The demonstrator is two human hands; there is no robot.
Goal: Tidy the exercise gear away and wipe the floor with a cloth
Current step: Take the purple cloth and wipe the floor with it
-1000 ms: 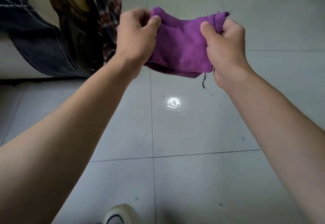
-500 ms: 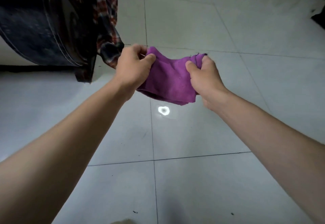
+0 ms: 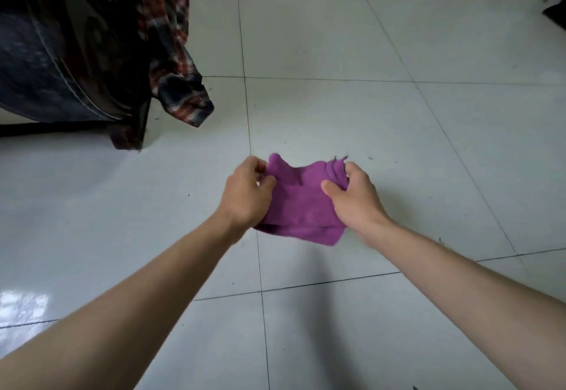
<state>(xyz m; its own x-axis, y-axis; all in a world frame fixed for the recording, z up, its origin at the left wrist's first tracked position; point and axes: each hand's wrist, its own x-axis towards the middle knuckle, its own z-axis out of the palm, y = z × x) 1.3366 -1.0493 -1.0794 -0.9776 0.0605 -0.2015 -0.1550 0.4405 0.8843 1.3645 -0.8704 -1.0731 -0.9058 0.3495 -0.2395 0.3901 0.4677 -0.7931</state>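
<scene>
You have the purple cloth [image 3: 301, 205] gathered between both hands, out in front of you and above the pale tiled floor [image 3: 367, 113]; whether its lower fold already touches the tile you cannot tell from this view. Your left hand [image 3: 245, 195] is closed on the cloth's left end, thumb pressed over the bunched fabric, and your right hand [image 3: 355, 202] pinches the right end, thumb on the near face and fingers curled behind the frayed edge. Holding it at both ends like this keeps it folded into a thick pad instead of hanging loose, which is probably what you want before pressing it down to wipe. The cloth's long axis runs left to right between your hands, roughly across your line of sight; the ragged upper corners point to the far side and the doubled fold sags toward you and the floor. Far left, dark clothes [image 3: 70, 61] and a plaid shirt [image 3: 177, 83] hang down just clear of the tiles, well apart from the cloth. No exercise gear shows here, so you look to be at the wiping step, not yet begun.
</scene>
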